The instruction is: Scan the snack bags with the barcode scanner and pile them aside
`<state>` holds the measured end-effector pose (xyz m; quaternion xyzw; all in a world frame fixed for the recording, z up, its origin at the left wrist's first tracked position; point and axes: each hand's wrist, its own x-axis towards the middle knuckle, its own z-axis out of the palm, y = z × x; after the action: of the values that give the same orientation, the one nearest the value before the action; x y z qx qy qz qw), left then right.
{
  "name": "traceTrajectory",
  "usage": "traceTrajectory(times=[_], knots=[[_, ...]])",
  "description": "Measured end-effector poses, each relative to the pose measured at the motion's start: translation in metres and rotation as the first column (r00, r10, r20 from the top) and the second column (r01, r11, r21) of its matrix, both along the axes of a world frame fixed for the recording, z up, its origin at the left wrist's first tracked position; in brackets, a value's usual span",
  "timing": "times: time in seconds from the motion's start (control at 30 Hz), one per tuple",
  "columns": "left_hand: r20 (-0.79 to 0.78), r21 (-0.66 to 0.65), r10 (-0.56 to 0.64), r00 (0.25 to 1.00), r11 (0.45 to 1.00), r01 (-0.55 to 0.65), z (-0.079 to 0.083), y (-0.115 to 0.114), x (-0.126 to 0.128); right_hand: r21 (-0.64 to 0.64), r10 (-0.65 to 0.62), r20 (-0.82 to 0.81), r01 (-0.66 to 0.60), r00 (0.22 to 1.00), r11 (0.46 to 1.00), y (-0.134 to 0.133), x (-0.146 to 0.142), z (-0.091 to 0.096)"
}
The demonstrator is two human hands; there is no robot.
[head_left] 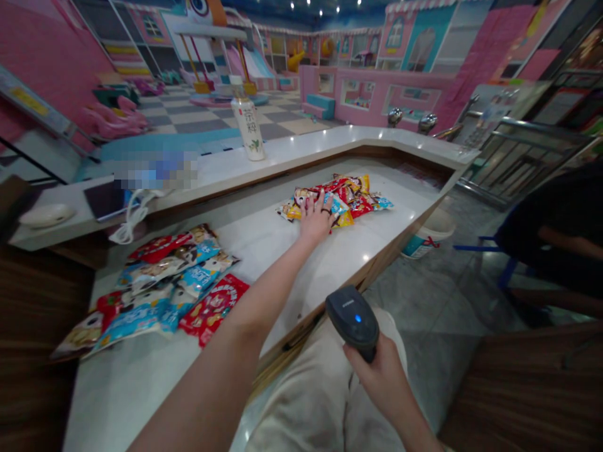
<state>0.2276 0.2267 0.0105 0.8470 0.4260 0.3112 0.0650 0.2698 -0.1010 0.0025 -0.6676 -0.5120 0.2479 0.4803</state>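
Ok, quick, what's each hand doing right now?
Left hand: open, fingers spread, resting on the snack packets.
Right hand: closed, holding a black handheld barcode scanner.

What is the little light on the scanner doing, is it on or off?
On: a blue dot glows on top of the black scanner, which the right hand is holding.

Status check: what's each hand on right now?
Left hand spread on snack packets. Right hand gripping handheld barcode scanner. Second packet pile beside left forearm.
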Motion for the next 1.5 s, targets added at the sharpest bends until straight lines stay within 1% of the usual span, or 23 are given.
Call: traceTrajectory(times=[0.07, 0.13, 0.2, 0.3, 0.37, 0.43, 0.53, 0.6, 0.63, 0.7, 0.77, 0.8, 0.87, 1.0, 1.1, 1.17, 1.23, 1.27, 1.33, 1.4, 1.43, 1.47, 1.5], knots=[[-0.12, -0.011, 0.002, 0.993, 1.0, -0.003, -0.007, 0.006, 0.01, -0.018, -0.017, -0.013, 0.017, 1.0, 1.0, 0.001, 0.003, 0.0], [-0.144, -0.009, -0.01, 0.99, 1.0, 0.008, -0.009, 0.009, 0.014, -0.027, -0.027, -0.024, 0.026, 0.999, 0.999, 0.002, 0.006, -0.001], [-0.125, -0.017, -0.016, 0.992, 1.0, 0.014, -0.004, 0.007, 0.014, -0.026, -0.023, -0.028, 0.022, 0.999, 0.999, 0.004, 0.007, -0.001], [-0.061, -0.048, -0.025, 0.998, 0.999, 0.022, 0.009, -0.009, 0.005, -0.031, -0.01, -0.022, 0.009, 1.0, 0.999, 0.005, 0.007, 0.0], [0.007, -0.057, -0.047, 0.999, 0.997, 0.047, 0.017, -0.031, -0.011, -0.035, 0.006, -0.015, -0.006, 1.0, 0.999, 0.005, 0.005, 0.001], [0.073, -0.057, -0.077, 0.994, 0.995, 0.081, 0.021, -0.062, -0.04, -0.035, 0.022, -0.009, -0.023, 1.0, 0.999, 0.004, 0.003, 0.002], [0.067, -0.077, -0.062, 0.996, 0.995, 0.067, 0.013, -0.113, -0.102, -0.046, 0.052, -0.006, -0.052, 0.999, 0.998, 0.0, -0.002, 0.004], [-0.03, -0.088, 0.035, 0.999, 0.995, -0.038, 0.002, -0.143, -0.151, -0.06, 0.068, -0.009, -0.069, 0.998, 0.996, -0.004, -0.006, 0.005], [-0.07, -0.073, 0.114, 0.991, 0.99, -0.119, -0.005, -0.155, -0.174, -0.065, 0.075, -0.011, -0.076, 0.997, 0.995, -0.005, -0.008, 0.006], [-0.137, -0.034, 0.274, 0.952, 0.959, -0.281, -0.019, -0.174, -0.214, -0.067, 0.086, -0.015, -0.086, 0.996, 0.994, -0.008, -0.013, 0.008], [-0.191, -0.01, 0.344, 0.919, 0.936, -0.353, -0.03, -0.186, -0.242, -0.055, 0.099, -0.023, -0.1, 0.995, 0.993, -0.011, -0.018, 0.01], [-0.211, -0.004, 0.35, 0.913, 0.933, -0.359, -0.035, -0.19, -0.25, -0.048, 0.103, -0.026, -0.104, 0.994, 0.993, -0.012, -0.021, 0.011], [-0.229, 0.002, 0.336, 0.914, 0.939, -0.344, -0.042, -0.195, -0.259, -0.041, 0.106, -0.03, -0.107, 0.994, 0.993, -0.014, -0.026, 0.012], [-0.176, -0.043, 0.305, 0.936, 0.947, -0.317, -0.047, -0.196, -0.259, -0.033, 0.106, -0.023, -0.107, 0.994, 0.994, -0.016, -0.031, 0.014], [-0.026, -0.168, 0.252, 0.968, 0.953, -0.252, -0.041, -0.193, -0.253, -0.025, 0.091, -0.021, -0.091, 0.996, 0.996, -0.017, -0.033, 0.014], [0.167, -0.274, 0.202, 0.965, 0.95, -0.152, -0.031, -0.191, -0.245, -0.03, 0.081, -0.017, -0.082, 0.997, 0.996, -0.017, -0.033, 0.014], [0.419, -0.38, 0.196, 0.886, 0.925, -0.025, -0.021, -0.185, -0.232, -0.037, 0.085, -0.011, -0.085, 0.996, 0.996, -0.016, -0.033, 0.014], [0.547, -0.434, 0.227, 0.806, 0.9, 0.041, -0.016, -0.182, -0.224, -0.037, 0.089, -0.008, -0.089, 0.996, 0.995, -0.016, -0.034, 0.014], [0.735, -0.549, 0.367, 0.57, 0.815, 0.183, -0.012, -0.173, -0.206, -0.037, 0.095, -0.003, -0.096, 0.995, 0.995, -0.014, -0.035, 0.015], [0.78, -0.625, 0.536, 0.322, 0.696, 0.355, -0.012, -0.165, -0.188, -0.037, 0.094, 0.002, -0.094, 0.996, 0.995, -0.012, -0.036, 0.016], [0.764, -0.633, 0.604, 0.226, 0.634, 0.444, -0.014, -0.161, -0.18, -0.036, 0.092, 0.002, -0.092, 0.996, 0.995, -0.011, -0.037, 0.016], [0.741, -0.623, 0.653, 0.16, 0.578, 0.527, -0.017, -0.158, -0.173, -0.034, 0.094, 0.001, -0.094, 0.996, 0.995, -0.01, -0.037, 0.017], [0.72, -0.602, 0.683, 0.122, 0.528, 0.599, -0.02, -0.155, -0.167, -0.03, 0.097, -0.002, -0.097, 0.995, 0.995, -0.009, -0.038, 0.017]])
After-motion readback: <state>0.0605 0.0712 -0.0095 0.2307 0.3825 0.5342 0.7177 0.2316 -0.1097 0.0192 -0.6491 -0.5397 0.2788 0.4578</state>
